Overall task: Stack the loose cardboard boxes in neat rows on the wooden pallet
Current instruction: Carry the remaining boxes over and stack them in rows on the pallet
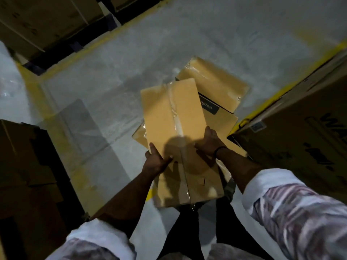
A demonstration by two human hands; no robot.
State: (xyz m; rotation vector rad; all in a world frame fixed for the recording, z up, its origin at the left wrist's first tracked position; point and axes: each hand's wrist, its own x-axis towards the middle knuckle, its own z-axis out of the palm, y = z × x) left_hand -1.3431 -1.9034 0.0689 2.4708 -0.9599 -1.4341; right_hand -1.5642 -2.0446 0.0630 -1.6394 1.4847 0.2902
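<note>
A long tan cardboard box (pixel 169 109) with clear tape down its middle lies across a loose pile of similar boxes on the grey floor. My left hand (pixel 156 159) grips its near left corner, thumb on top. My right hand (pixel 208 142) grips its near right edge. Behind it lies another taped box (pixel 216 85) with a dark label. A further box (pixel 189 184) lies close to my legs, under my hands. No wooden pallet is in view.
Large stacked cartons stand at the right (pixel 304 128), at the left (pixel 24 166) and at the top left (pixel 43 21). Yellow lines (pixel 120 29) mark the grey floor. Open floor (pixel 105 87) stretches left of the pile.
</note>
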